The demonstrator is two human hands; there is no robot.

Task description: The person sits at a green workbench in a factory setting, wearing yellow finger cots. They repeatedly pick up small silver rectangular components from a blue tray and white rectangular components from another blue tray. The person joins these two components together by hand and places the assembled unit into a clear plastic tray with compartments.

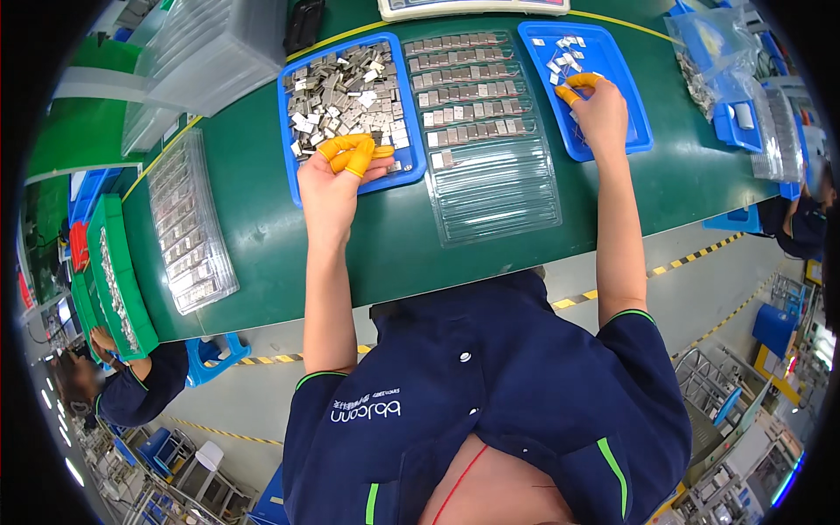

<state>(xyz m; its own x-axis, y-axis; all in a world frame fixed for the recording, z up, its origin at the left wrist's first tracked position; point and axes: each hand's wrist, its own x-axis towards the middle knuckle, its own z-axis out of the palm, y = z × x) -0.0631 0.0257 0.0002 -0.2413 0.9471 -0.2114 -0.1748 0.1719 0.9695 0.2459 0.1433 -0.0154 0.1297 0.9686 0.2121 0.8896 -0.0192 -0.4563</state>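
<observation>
My left hand [331,188], yellow finger covers on its fingertips, is at the near edge of a blue tray [419,144] heaped with small grey metal connector shells [346,92]. Its fingers are drawn together; whatever they may hold is too small to make out. Over a second blue tray [639,109], my right hand [602,114] has its covered thumb and finger in a pinch, close to loose small white pieces [569,59]. A clear ribbed plastic tray [494,206] lies between them. Its far rows carry metal connectors [477,111]; one connector [444,159] sits alone in the nearest filled row.
Another clear tray [188,223] with parts lies at the left, near stacked clear trays [206,52]. A green bin [118,280] stands at the table's left end beside a co-worker's hand [102,339]. Plastic bags [717,48] and a small blue box [738,124] are at the right.
</observation>
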